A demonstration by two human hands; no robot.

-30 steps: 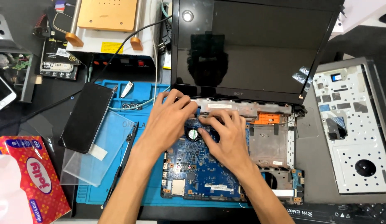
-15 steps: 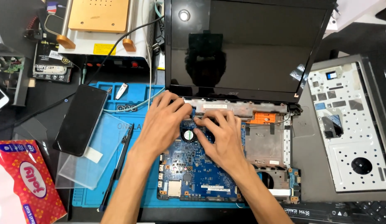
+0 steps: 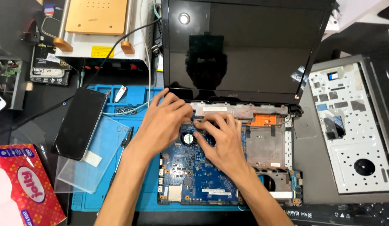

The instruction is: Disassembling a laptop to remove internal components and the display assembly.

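An opened laptop lies before me, its blue motherboard (image 3: 202, 180) exposed and its dark screen (image 3: 244, 46) tilted up behind. My left hand (image 3: 163, 121) rests palm down on the board's upper left, fingers reaching toward the hinge strip (image 3: 228, 109). My right hand (image 3: 221, 142) lies beside it, fingertips pressed near the small round cooling fan (image 3: 187, 138). What the fingertips grip is hidden. An orange part (image 3: 263, 120) and a silver metal drive bay (image 3: 264, 146) sit to the right of my hands.
A blue work mat (image 3: 140, 94) lies under the laptop. A black phone (image 3: 79, 123) and clear plate (image 3: 92, 161) lie left, beside a thin black tool (image 3: 121, 152). A red tissue box (image 3: 25, 188) is at lower left; the removed laptop cover (image 3: 349, 129) at right.
The view has shifted slightly, so things sit a little lower in frame. Both hands stay on the board by the fan, fingers shifting only a little.
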